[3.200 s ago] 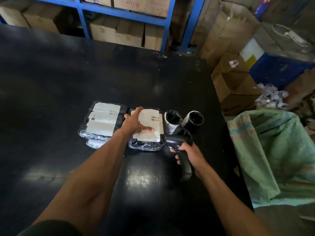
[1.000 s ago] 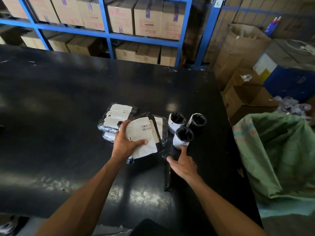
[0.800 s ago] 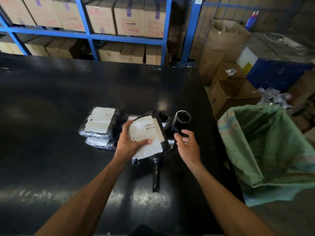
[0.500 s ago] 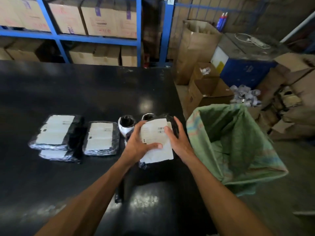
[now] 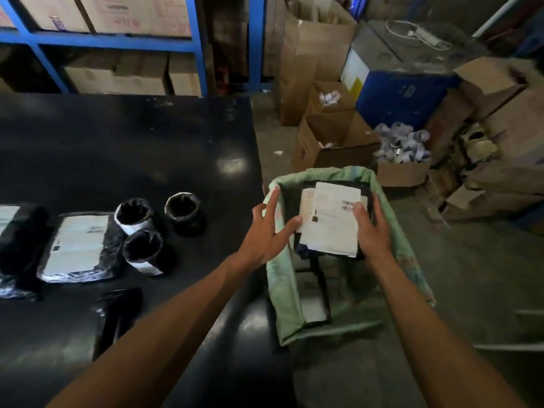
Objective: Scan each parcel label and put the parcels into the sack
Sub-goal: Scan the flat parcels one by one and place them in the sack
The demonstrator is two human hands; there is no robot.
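Note:
A black plastic parcel with a white barcode label hangs over the open mouth of the green woven sack, which stands beside the table's right edge. My right hand grips the parcel's right side, thumb on the label. My left hand is spread open at the sack's left rim, only its thumb tip touching the label edge. On the black table lie the black scanner, three rolled parcels and flat labelled parcels.
Open cardboard boxes and a blue container stand on the floor beyond the sack. Blue shelving with cartons runs behind the table. A heap of paper scraps lies at right.
The scanner was laid down on the table. The parcel went right, from the table to over the sack; my right hand took hold of it and my left hand opened.

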